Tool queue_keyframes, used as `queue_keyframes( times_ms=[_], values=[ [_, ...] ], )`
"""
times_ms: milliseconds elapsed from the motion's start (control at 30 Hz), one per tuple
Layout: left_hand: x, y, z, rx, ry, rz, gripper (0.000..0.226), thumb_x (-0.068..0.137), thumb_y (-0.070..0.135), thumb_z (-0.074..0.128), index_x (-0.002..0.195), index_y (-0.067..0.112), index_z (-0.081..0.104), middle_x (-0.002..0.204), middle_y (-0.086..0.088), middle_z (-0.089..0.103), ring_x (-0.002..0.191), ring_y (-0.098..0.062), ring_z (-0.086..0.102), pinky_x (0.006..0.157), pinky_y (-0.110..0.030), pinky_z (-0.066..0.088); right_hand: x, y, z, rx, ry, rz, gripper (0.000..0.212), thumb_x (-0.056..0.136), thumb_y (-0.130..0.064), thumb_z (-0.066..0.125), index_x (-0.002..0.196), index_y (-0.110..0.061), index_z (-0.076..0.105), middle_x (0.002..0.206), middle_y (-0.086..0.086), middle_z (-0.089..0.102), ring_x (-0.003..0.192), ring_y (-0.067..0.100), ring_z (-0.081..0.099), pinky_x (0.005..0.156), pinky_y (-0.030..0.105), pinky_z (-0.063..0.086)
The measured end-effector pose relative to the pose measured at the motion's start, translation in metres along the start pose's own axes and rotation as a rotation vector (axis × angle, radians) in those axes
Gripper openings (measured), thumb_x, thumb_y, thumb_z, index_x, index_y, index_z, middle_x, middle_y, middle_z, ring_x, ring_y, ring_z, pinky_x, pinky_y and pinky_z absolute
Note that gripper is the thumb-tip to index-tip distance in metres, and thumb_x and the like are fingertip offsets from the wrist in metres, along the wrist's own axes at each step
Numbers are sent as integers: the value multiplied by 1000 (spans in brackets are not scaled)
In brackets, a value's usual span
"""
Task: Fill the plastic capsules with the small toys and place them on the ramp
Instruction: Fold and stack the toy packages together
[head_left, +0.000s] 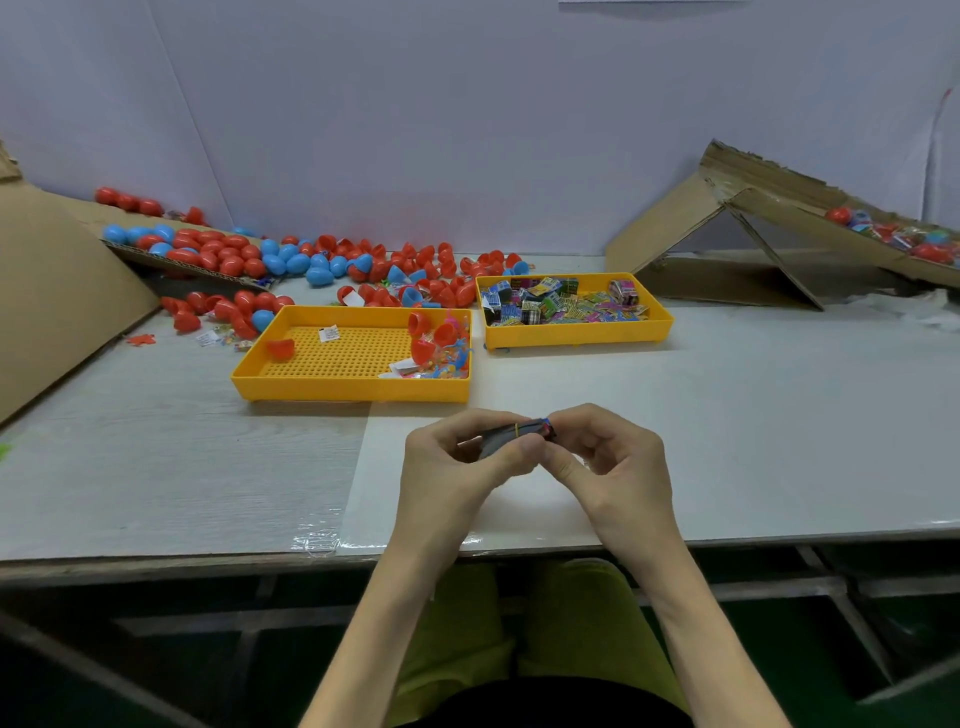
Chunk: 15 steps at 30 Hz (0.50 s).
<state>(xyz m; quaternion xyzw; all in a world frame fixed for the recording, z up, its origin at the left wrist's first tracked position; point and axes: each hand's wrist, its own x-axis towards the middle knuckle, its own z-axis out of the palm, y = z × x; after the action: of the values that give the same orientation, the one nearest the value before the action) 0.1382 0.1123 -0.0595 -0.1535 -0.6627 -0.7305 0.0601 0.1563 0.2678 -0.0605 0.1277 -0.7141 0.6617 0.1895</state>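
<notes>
Bundle: a small dark bundle (514, 436) of flat pieces, ringed near its right end by a yellow rubber band (518, 429); what the pieces are cannot be told.
Where it lies: between the two hands, held over the near part of the table (156, 457), in front of the right end of the left tray (353, 387).
Long axis: runs crosswise to the person, with the left end nearer and lower and the right end a little farther and higher; the right end shows red and blue edges.
Left hand (457, 462): fingers curl round the bundle's left part from behind and the thumb presses its near side, so most of that end is hidden.
Right hand (608, 457): thumb and forefinger pinch the bundle's right end, the other fingers curled loosely below; the two thumbs touch.
Left tray: yellow, with a perforated floor; it holds a few red capsule halves (281, 348) and small toys (441, 364) heaped at its right side.
Right tray (576, 335): yellow, just beside the left one and slightly farther back, filled with printed packets (561, 304).
Capsules (363, 265): red and blue, strewn behind both trays and up a sloped cardboard sheet (197, 270) at far left.
Ramp (769, 208): folded cardboard at far right, well apart from the hands, with closed capsules (893, 236) lying on its slope.
</notes>
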Motion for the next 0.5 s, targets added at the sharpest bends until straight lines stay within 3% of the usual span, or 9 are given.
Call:
queue_keyframes(
  times_ms=[167,300,400,500],
  values=[
    [-2,5,1,-64,-13,-12,23,67,34,84,89,27,80,86,-5,77,75,-26,75,64,-32,60,1,-2,-2,50,0,6,13,77,-17,77,89,-16,72,85,3,75,82,19,71,75,22,54],
    [-1,4,0,-41,-16,3,16,70,24,83,83,25,74,84,-4,76,73,-28,75,64,-46,62,1,-2,-2,80,5,11,14,76,-15,76,88,-14,72,86,5,76,81,21,72,76,24,56],
    [-1,4,2,23,-11,27,15,72,20,80,80,20,67,81,-1,74,68,-24,74,58,-41,61,1,-1,-2,78,-4,1,13,77,-13,79,88,-14,72,84,6,76,78,23,72,75,27,56],
    [-1,6,5,48,-20,37,27,66,27,72,84,11,61,81,-5,70,68,-27,73,62,-57,59,0,0,-2,57,-15,-9,12,78,-8,75,87,-14,72,83,5,75,75,18,72,73,22,54]
  ],
)
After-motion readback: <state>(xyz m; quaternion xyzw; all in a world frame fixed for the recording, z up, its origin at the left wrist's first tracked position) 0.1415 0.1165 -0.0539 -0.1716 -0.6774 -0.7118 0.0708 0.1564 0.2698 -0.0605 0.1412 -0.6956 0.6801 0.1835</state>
